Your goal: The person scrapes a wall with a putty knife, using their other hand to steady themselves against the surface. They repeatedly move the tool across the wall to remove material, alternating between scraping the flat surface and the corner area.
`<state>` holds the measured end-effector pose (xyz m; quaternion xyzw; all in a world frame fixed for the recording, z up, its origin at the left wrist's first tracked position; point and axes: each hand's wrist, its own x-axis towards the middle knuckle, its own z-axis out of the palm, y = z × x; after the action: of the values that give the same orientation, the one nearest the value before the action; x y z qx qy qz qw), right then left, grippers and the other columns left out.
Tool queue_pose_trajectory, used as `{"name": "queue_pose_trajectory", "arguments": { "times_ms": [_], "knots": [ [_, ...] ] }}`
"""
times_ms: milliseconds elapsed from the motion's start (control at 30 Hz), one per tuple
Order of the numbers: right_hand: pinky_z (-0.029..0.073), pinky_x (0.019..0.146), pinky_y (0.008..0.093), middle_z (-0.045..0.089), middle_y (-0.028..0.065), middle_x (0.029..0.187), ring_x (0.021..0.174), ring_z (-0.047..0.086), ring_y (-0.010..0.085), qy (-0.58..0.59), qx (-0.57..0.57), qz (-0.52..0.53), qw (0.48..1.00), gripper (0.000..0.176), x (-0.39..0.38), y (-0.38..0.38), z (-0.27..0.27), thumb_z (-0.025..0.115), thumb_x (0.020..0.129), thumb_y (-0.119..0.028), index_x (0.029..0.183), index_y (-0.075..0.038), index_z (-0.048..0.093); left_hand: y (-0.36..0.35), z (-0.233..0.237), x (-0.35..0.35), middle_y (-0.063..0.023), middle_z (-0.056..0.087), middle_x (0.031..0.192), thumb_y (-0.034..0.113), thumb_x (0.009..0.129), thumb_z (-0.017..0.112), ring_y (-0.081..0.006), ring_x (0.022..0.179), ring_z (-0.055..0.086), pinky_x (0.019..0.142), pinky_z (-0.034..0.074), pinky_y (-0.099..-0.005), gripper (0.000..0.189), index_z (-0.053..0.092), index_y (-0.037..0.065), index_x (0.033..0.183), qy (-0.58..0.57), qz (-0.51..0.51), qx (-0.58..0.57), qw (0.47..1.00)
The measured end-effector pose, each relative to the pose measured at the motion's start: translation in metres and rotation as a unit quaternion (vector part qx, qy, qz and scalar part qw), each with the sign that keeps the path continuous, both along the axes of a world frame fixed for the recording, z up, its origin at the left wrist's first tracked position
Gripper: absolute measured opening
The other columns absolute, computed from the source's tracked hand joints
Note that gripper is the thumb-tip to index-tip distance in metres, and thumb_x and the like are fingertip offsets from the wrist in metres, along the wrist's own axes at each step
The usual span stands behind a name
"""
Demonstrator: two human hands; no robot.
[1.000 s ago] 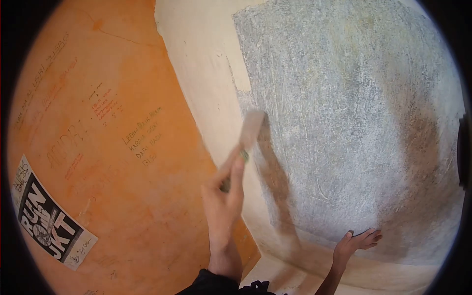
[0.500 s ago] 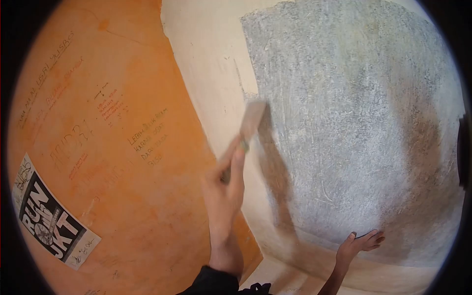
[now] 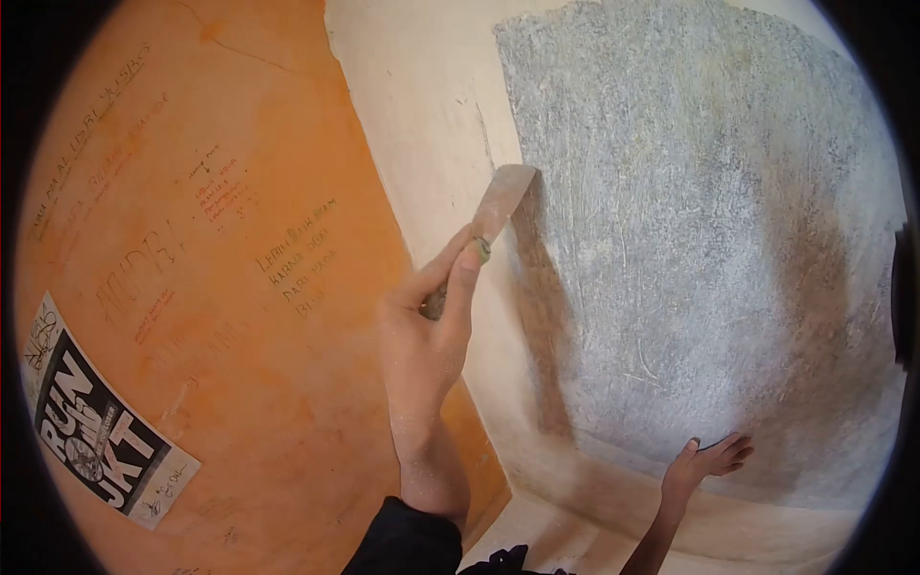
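My left hand (image 3: 426, 331) is wrapped round the handle of a scraper, its thumb and index finger stretched toward the metal blade (image 3: 506, 196). The blade's tip lies at the left edge of the grey patch (image 3: 652, 240), where it meets cream paint (image 3: 412, 125). Lower right, my right hand (image 3: 707, 458) appears to rest on the bottom part of the grey patch. Its fingers point right, its thumb is apart, and nothing shows in it.
An orange wall (image 3: 316, 412) with handwriting fills the left side. A black-and-white poster (image 3: 105, 422) is stuck on it at lower left. A pale ledge or surface (image 3: 546, 532) runs along the bottom. Shadows of the arms fall on the grey patch.
My left hand and the scraper have moved up, the blade also slightly right in view. The view has shifted a little. My right hand stays near the same place on the wall.
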<state>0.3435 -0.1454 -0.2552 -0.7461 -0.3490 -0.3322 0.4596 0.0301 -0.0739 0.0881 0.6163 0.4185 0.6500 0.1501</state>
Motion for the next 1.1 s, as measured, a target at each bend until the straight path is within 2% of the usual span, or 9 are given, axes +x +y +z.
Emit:
{"name": "queue_pose_trajectory", "arguments": {
  "times_ms": [167, 400, 600, 667, 767, 833, 1000, 1033, 1100],
  "knots": [
    [-0.01, 0.117, 0.0618, -0.004, 0.0249, 0.165, 0.151, -0.009, 0.0476, -0.003, -0.006, 0.007, 1.0, 0.083, 0.004, -0.001, 0.001, 0.025, 0.104, -0.059, 0.159, -0.003, -0.001, 0.002, -0.042, -0.005, 0.0098, 0.05, 0.071, 0.027, 0.1, 0.065, -0.0028, 0.062, 0.036, 0.054, 0.027, -0.0212, 0.035, 0.069, 0.003, 0.124, 0.044, -0.006, 0.019, 0.999],
    [-0.012, 0.114, 0.0671, -0.011, 0.029, 0.163, 0.148, -0.012, 0.0532, 0.009, -0.023, 0.041, 0.999, 0.084, -0.002, -0.007, 0.005, 0.032, 0.104, -0.055, 0.159, -0.004, -0.005, -0.001, 0.012, 0.011, 0.0097, 0.041, 0.067, 0.028, 0.099, 0.066, -0.0025, 0.06, 0.032, 0.052, 0.023, -0.0237, 0.036, 0.069, 0.003, 0.125, 0.014, 0.003, 0.034, 0.999],
    [-0.016, 0.112, 0.0679, -0.012, 0.0333, 0.161, 0.146, -0.017, 0.0552, 0.046, -0.076, 0.081, 0.993, 0.086, -0.001, -0.016, 0.006, 0.034, 0.103, -0.053, 0.157, 0.003, -0.004, 0.003, -0.039, 0.007, 0.0103, 0.04, 0.066, 0.034, 0.1, 0.065, -0.0027, 0.059, 0.032, 0.052, 0.023, -0.0233, 0.039, 0.069, 0.004, 0.125, 0.053, 0.026, 0.026, 0.998],
    [-0.016, 0.111, 0.0683, -0.012, 0.0341, 0.161, 0.146, -0.018, 0.0558, 0.05, -0.079, 0.09, 0.992, 0.087, -0.002, -0.016, 0.008, 0.033, 0.103, -0.053, 0.156, 0.004, -0.004, 0.015, 0.003, 0.015, -0.0187, 0.073, 0.113, 0.029, 0.1, 0.063, -0.0167, 0.109, 0.066, 0.098, 0.048, -0.0305, 0.039, 0.066, 0.0, 0.127, 0.035, 0.013, 0.101, 0.994],
    [-0.016, 0.111, 0.0675, -0.012, 0.0327, 0.161, 0.146, -0.019, 0.0539, 0.048, -0.094, 0.101, 0.989, 0.087, 0.0, -0.022, 0.006, 0.032, 0.103, -0.055, 0.156, 0.005, -0.003, 0.009, 0.049, 0.016, -0.0191, 0.073, 0.114, 0.028, 0.1, 0.062, -0.0175, 0.109, 0.066, 0.098, 0.048, -0.0309, 0.038, 0.067, 0.0, 0.126, 0.026, 0.005, 0.119, 0.993],
    [-0.016, 0.112, 0.0663, -0.013, 0.0305, 0.162, 0.147, -0.02, 0.0515, 0.047, -0.095, 0.104, 0.989, 0.088, 0.003, -0.02, 0.002, 0.031, 0.103, -0.056, 0.156, 0.005, -0.003, -0.011, 0.055, 0.014, -0.0196, 0.072, 0.114, 0.027, 0.1, 0.063, -0.018, 0.11, 0.066, 0.099, 0.048, -0.0313, 0.037, 0.067, 0.0, 0.125, 0.074, 0.049, 0.004, 0.996],
    [-0.019, 0.107, 0.0721, -0.019, 0.033, 0.16, 0.142, -0.025, 0.0584, 0.012, -0.134, 0.17, 0.976, 0.087, 0.012, -0.031, -0.008, 0.039, 0.103, -0.051, 0.157, 0.002, -0.004, -0.014, -0.039, 0.019, -0.0186, 0.071, 0.118, 0.025, 0.1, 0.063, -0.0172, 0.115, 0.064, 0.102, 0.046, -0.0326, 0.034, 0.068, 0.003, 0.125, 0.059, 0.022, -0.017, 0.998],
    [-0.019, 0.107, 0.0721, -0.019, 0.033, 0.16, 0.142, -0.025, 0.0584, 0.014, -0.131, 0.167, 0.977, 0.087, 0.012, -0.03, -0.006, 0.039, 0.103, -0.051, 0.157, 0.002, -0.004, -0.008, -0.033, 0.02, -0.0086, 0.075, 0.102, 0.026, 0.1, 0.063, -0.0119, 0.098, 0.066, 0.087, 0.051, -0.0288, 0.034, 0.069, 0.004, 0.125, 0.078, 0.044, 0.056, 0.994],
    [-0.019, 0.107, 0.0725, -0.02, 0.0327, 0.16, 0.141, -0.025, 0.0597, 0.001, -0.13, 0.174, 0.976, 0.088, 0.01, -0.032, -0.004, 0.043, 0.103, -0.048, 0.157, 0.001, -0.005, -0.014, -0.002, 0.02, -0.0029, 0.071, 0.092, 0.026, 0.1, 0.064, -0.0092, 0.086, 0.061, 0.078, 0.049, -0.0267, 0.034, 0.069, 0.005, 0.125, 0.064, 0.044, 0.01, 0.997]
  ]
}}
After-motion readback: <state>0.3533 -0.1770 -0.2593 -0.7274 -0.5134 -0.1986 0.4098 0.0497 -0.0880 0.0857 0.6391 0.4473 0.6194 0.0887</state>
